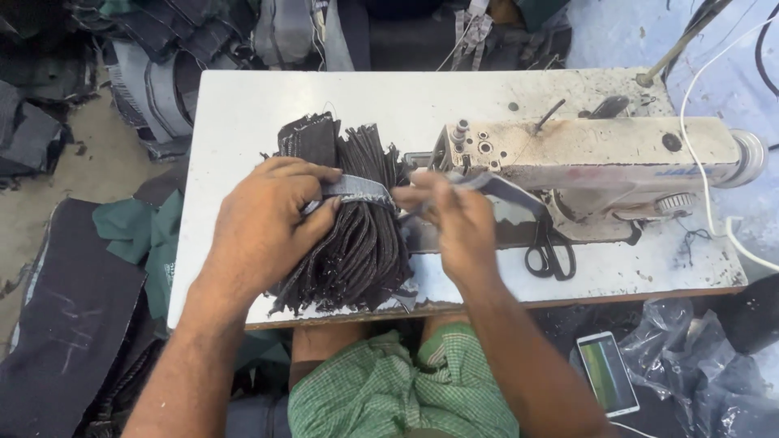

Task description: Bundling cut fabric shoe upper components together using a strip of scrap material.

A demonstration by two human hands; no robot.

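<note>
**Hands tie a stack of dark strips at the sewing table**

Nearest, green checked shorts (389,389) and a phone (608,373). The left hand (264,223) presses on the stack of dark strips (357,235) on the white table (243,105), fingers gripping a grey band (357,191). The right hand (454,219) pinches the band's other end beside the sewing machine (592,154). Scissors (550,253) lie just right.

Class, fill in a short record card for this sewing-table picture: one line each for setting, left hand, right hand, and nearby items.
Setting: white worktable with an industrial sewing machine
Left hand: presses on a bundle of dark denim strips, grip on a grey fabric band across it
Right hand: pinches the band's other end
Nearby: black scissors by the machine; phone below the table's right side
</note>
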